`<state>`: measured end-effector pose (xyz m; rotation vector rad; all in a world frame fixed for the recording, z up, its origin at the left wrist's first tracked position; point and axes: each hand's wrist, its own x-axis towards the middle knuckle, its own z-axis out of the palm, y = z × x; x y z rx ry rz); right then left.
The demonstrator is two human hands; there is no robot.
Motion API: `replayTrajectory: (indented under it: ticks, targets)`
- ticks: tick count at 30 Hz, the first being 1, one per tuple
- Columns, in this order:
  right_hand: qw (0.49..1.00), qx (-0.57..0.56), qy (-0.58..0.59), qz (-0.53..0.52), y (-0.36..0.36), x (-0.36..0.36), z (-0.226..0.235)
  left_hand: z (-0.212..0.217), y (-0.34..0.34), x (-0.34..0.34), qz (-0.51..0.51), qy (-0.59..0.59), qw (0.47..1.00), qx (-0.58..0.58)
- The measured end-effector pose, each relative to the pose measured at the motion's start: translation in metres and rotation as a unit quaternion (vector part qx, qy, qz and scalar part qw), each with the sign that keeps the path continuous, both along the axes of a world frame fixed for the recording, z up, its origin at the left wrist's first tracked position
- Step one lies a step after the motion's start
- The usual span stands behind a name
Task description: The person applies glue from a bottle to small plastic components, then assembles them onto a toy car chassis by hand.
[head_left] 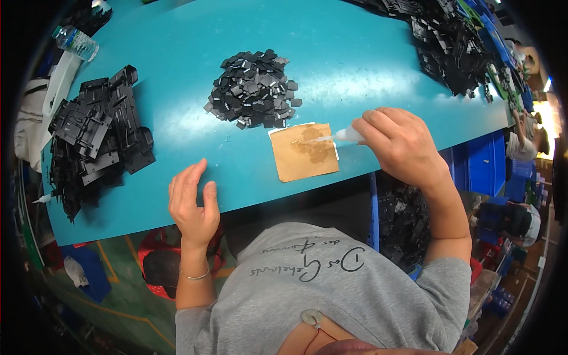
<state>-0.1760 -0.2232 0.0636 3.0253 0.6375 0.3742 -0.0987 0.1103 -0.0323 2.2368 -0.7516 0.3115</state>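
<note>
While the fingers of the right hand (402, 145) curl snugly around a white nozzle bottle (349, 135), its tip at a damp patch (320, 155) on the brown sheet (289, 164) near the counter's (177, 145) edge, dispensing liquid seems underway. The left hand (192, 204) hovers, fingers loosely parted, gripping nothing. Next probably calls for a steady, light squeeze.

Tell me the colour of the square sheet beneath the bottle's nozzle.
The square sheet is tan with a darker brown patch, best seen in the head view.
</note>
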Motion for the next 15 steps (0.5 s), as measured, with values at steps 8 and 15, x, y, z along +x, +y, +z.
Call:
replayTrajectory:
  ticks: [8, 15]
  targets:
    - [0.982, 0.156, 0.086, -0.061, -0.015, -0.004, -0.018, 0.000, 0.003, 0.002, 0.000, -0.001, 1.000, 0.007]
    - [0.893, 0.426, 0.102, -0.105, -0.054, 0.009, -0.062, 0.004, -0.004, 0.004, 0.000, 0.017, 1.000, 0.013]
